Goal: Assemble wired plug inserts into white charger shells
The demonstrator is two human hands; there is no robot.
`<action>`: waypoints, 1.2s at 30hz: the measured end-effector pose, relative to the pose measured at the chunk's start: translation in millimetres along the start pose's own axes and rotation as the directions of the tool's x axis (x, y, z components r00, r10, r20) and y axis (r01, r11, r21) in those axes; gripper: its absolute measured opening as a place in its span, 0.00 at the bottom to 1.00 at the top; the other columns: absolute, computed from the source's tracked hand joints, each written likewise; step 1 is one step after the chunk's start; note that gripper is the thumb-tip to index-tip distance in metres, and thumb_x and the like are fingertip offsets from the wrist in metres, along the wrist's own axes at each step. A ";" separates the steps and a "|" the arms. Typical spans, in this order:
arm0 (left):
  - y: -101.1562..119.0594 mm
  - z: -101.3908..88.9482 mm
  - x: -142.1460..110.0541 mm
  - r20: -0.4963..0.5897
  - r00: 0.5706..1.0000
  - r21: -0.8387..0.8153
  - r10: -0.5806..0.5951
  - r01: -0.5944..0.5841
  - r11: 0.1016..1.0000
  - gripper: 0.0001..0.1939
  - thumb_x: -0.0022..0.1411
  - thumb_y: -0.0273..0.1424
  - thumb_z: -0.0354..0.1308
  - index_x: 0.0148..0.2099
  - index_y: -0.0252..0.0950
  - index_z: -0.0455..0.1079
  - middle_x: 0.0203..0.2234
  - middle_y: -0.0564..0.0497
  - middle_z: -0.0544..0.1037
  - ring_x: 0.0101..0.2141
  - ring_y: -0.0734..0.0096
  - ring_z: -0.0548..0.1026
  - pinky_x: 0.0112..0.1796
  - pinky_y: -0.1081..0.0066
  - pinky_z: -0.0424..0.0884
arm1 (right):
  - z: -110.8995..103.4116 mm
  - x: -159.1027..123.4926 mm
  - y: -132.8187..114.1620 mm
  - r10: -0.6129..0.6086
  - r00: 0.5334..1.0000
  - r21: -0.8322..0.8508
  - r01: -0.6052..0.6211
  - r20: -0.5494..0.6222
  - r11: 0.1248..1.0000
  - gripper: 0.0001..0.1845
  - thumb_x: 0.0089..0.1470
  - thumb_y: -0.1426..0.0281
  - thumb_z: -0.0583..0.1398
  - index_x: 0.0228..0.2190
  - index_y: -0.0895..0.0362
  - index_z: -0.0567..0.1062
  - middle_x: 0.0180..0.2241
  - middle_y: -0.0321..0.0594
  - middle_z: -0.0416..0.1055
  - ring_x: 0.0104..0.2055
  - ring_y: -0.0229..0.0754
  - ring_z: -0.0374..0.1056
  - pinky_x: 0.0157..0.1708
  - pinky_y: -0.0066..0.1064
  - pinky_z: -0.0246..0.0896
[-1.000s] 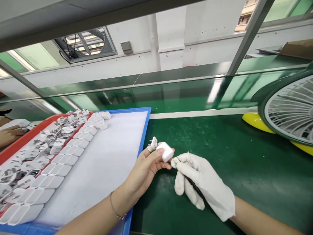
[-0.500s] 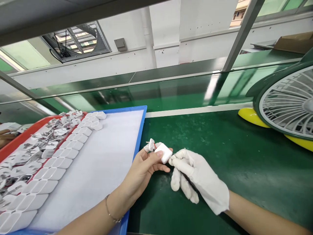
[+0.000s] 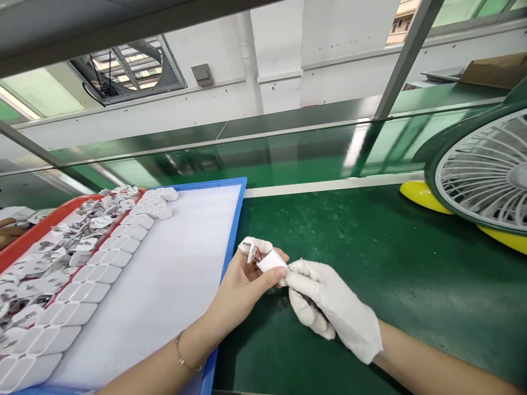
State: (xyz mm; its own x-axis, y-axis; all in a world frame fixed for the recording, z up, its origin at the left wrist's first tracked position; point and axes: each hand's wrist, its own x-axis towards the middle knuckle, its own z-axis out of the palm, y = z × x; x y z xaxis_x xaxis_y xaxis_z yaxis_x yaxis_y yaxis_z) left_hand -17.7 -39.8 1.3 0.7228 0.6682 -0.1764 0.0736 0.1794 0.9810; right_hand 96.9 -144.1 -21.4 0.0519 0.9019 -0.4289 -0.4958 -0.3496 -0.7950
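Note:
My left hand (image 3: 247,282), bare with a white covering on one fingertip, grips a small white charger housing (image 3: 272,261) between thumb and fingers. Thin red and dark wires join the housing to a white plug piece (image 3: 249,250) with metal pins, which rests by the covered finger. On my right hand (image 3: 319,299) is a white glove, its thumb and forefinger pinched together against the right end of the housing. The slim black tool seen in that hand earlier is now hidden by the fingers.
Left of my hands lies a blue-rimmed tray (image 3: 233,241) with rows of white housings (image 3: 99,273) along its left side. Beyond it, a red bin (image 3: 61,211) holds many wired plug pieces. A fan (image 3: 486,170) with yellow feet stands at right. Another person's hand (image 3: 7,233) shows at far left.
The housing has turned in my left hand, and my thumb has slid toward its right end. The plug piece has tilted, showing more wire. My right fingers have curled in, covering the black tool.

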 end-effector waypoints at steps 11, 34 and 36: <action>1.0 7.2 1.4 0.100 0.995 0.030 0.025 -0.028 0.999 0.09 0.57 0.32 0.61 0.36 0.34 0.66 0.32 0.51 0.73 0.27 0.77 0.69 0.30 0.75 0.69 | 1.2 -3.0 5.5 -0.013 0.998 0.151 0.022 -0.061 0.988 0.16 0.55 0.58 0.58 0.24 0.56 0.66 0.11 0.25 0.55 0.07 0.27 0.43 0.05 0.19 0.40; 6.1 -24.3 -10.2 0.203 0.827 0.404 0.524 -0.558 0.725 0.25 0.53 0.17 0.60 0.51 0.43 0.65 0.49 0.46 0.73 0.45 0.62 0.74 0.46 0.64 0.69 | -11.4 -5.0 -2.2 -0.246 0.968 -0.091 0.250 0.050 0.964 0.23 0.51 0.65 0.63 0.48 0.57 0.67 0.18 0.30 0.66 0.14 0.28 0.44 0.14 0.22 0.36; 4.5 -26.9 -12.2 0.273 0.781 0.417 0.562 -0.622 0.662 0.32 0.52 0.15 0.59 0.56 0.47 0.63 0.49 0.47 0.72 0.46 0.62 0.73 0.46 0.65 0.69 | -20.1 -7.2 -10.9 -0.284 0.956 -0.038 0.282 -0.065 0.959 0.23 0.56 0.63 0.60 0.52 0.57 0.66 0.16 0.30 0.65 0.13 0.30 0.44 0.15 0.24 0.38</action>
State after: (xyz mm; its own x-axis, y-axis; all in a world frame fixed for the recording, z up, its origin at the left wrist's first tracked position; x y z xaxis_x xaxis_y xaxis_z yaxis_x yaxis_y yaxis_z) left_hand -44.6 -27.8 5.7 0.7936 0.4254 0.4351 -0.1141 -0.5983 0.7931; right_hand 119.4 -151.8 -18.3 0.2473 0.9454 -0.2122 -0.4279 -0.0899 -0.8994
